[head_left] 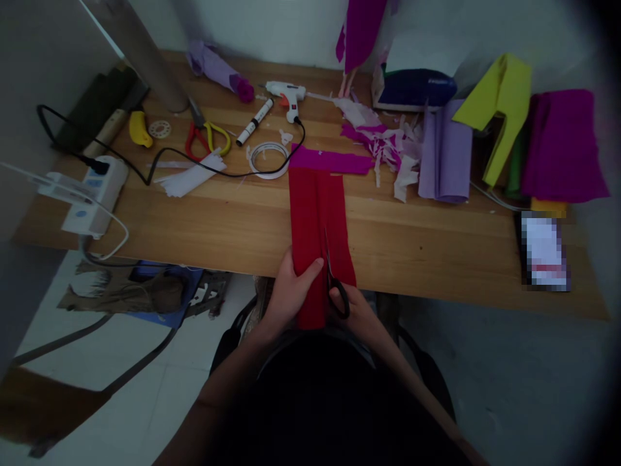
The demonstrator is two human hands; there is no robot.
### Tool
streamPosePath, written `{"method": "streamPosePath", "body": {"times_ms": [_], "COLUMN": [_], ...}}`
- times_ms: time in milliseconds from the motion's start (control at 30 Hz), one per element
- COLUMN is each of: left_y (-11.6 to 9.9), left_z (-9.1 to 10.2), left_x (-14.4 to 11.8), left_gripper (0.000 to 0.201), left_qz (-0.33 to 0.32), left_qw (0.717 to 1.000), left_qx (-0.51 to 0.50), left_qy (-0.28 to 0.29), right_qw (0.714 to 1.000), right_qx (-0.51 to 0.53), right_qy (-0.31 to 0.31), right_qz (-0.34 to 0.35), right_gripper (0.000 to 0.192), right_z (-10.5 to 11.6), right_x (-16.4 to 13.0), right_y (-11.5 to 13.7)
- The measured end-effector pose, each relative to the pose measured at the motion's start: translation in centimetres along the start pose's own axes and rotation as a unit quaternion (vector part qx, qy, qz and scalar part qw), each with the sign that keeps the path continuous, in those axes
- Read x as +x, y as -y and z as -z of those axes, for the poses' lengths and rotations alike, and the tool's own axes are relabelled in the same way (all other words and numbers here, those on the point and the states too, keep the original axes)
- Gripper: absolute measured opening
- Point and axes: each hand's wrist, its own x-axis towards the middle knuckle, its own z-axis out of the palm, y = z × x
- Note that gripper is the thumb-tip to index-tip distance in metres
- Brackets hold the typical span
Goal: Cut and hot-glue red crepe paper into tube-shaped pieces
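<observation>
A long piece of red fabric (305, 223) lies over the front edge of the wooden table, its near end hanging toward me. My left hand (290, 291) grips its left side, with the thumb on top. Black-handled scissors (343, 299) are in my right hand (356, 310), their blades pointing away from me along a slit in the red fabric. To the right of the blades a narrower red strip (342, 226) lies beside the main piece. A magenta fabric strip (334, 160) touches the far end of the red fabric.
Beyond the fabric lie a glue gun (290, 97), a marker (255, 122), a tape roll (269, 160) and red-yellow-handled scissors (206, 136). A power strip (99, 194) stands left, its black cable crossing the table (233, 223). Fabric scraps (388, 145), lilac fabric (446, 155) and a phone (544, 251) are right.
</observation>
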Motion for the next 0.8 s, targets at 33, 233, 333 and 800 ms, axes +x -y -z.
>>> {"method": "streamPosePath", "body": {"times_ms": [33,233,333,800], "left_y": [0.1,-0.2,-0.3,-0.7], "left_z": [0.0,0.0,0.1,0.7], "left_x": [0.0,-0.2,-0.3,0.1], "left_gripper": [0.039,0.036,0.037,0.032], "left_qz": [0.001,0.003,0.010,0.003], "left_qw": [1.000,1.000,0.999,0.998], "left_qx": [-0.003,-0.014,-0.011,0.034], "left_qy": [-0.002,-0.026,-0.038,-0.057], "right_qw": [1.000,1.000,1.000,0.998], "right_qx": [0.003,0.016,0.018,0.026], "right_qy": [-0.002,-0.014,-0.016,0.051], "right_qz": [0.000,-0.003,-0.004,-0.015], "right_gripper": [0.067,0.065,0.064,0.068], "right_z": [0.0,-0.2,-0.2,-0.4], "right_x": [0.0,0.3,0.4,0.9], "right_y": [0.0,-0.1,-0.2,0.8]}}
